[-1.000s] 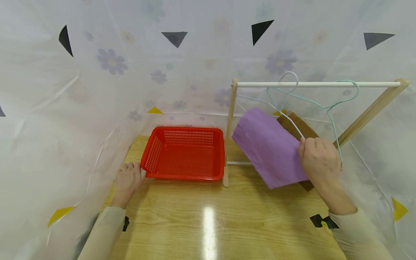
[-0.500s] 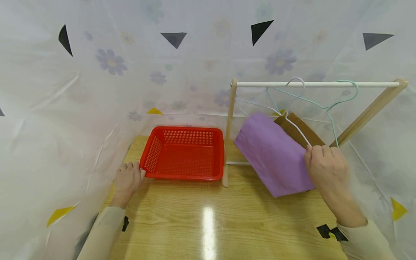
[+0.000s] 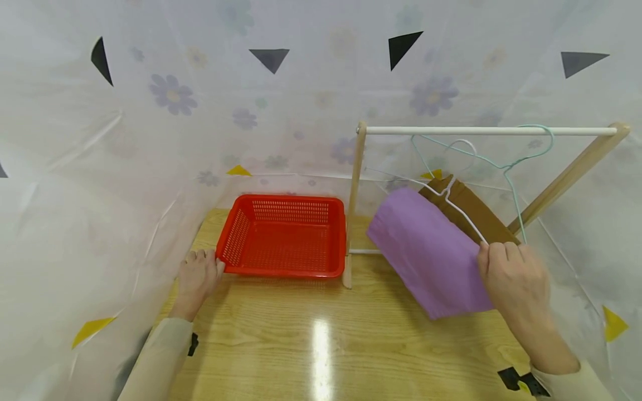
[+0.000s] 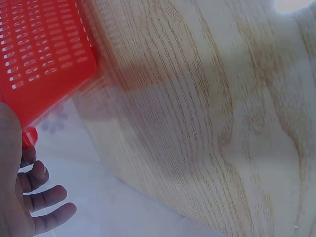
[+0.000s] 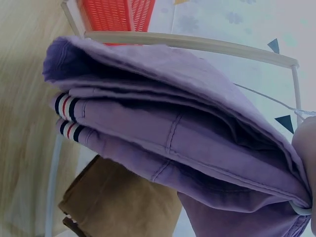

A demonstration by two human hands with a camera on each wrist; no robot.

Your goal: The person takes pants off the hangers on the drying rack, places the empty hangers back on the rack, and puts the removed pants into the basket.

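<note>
My right hand (image 3: pixel 519 289) grips the end of a white wire hanger (image 3: pixel 463 216), together with a folded purple garment (image 3: pixel 431 256) that hangs from it at a slant. The hanger's hook sits below the rack's top bar, off it. In the right wrist view the purple cloth (image 5: pixel 128 118) lies in several layers, with navy, white and red striped trim at its edges. My left hand (image 3: pixel 197 281) holds the near-left corner of a red plastic basket (image 3: pixel 283 274). From the left wrist, that hand's (image 4: pixel 15 182) fingers curl loosely below the basket rim.
A wood-and-white rack (image 3: pixel 491 131) stands at the right, a mint-green hanger (image 3: pixel 509 166) hooked on its bar. Brown cardboard-like material (image 3: pixel 473 209) lies behind the purple garment. Patterned white sheeting (image 3: pixel 311 83) encloses the wooden table (image 3: pixel 261 340).
My right hand has moved right and toward me, bringing the hanger and purple garment along; the hanger's hook has dropped from the bar's level to below it. The left hand and basket stay put.
</note>
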